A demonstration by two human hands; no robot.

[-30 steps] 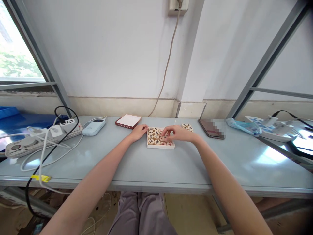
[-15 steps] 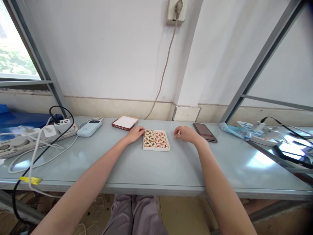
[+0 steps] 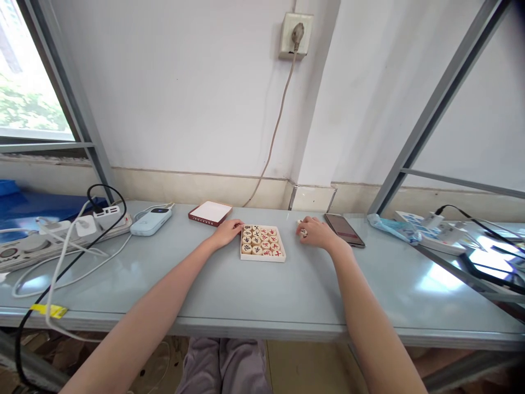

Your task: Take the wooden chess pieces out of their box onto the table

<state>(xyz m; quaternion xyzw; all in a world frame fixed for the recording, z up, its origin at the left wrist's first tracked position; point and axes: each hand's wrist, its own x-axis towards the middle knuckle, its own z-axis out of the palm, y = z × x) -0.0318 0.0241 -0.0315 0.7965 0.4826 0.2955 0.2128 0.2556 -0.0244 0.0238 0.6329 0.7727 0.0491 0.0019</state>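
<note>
The box [image 3: 262, 259] is touched at its left edge by the left hand [image 3: 227, 232]; to its right, discs [image 3: 303, 233] are partly hidden by the right hand [image 3: 318, 232], fingers curled. Neither grip can be told.

Black and red Chinese characters [image 3: 256, 250] on the round pieces [image 3: 266, 245] in the white box [image 3: 262, 259], illegibly small.

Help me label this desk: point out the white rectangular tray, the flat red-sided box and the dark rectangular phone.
White rectangular tray [image 3: 262, 258], head view, front wall.
Flat red-sided box [image 3: 210, 211], head view, white upper face.
Dark rectangular phone [image 3: 344, 230], head view, screen.
</note>
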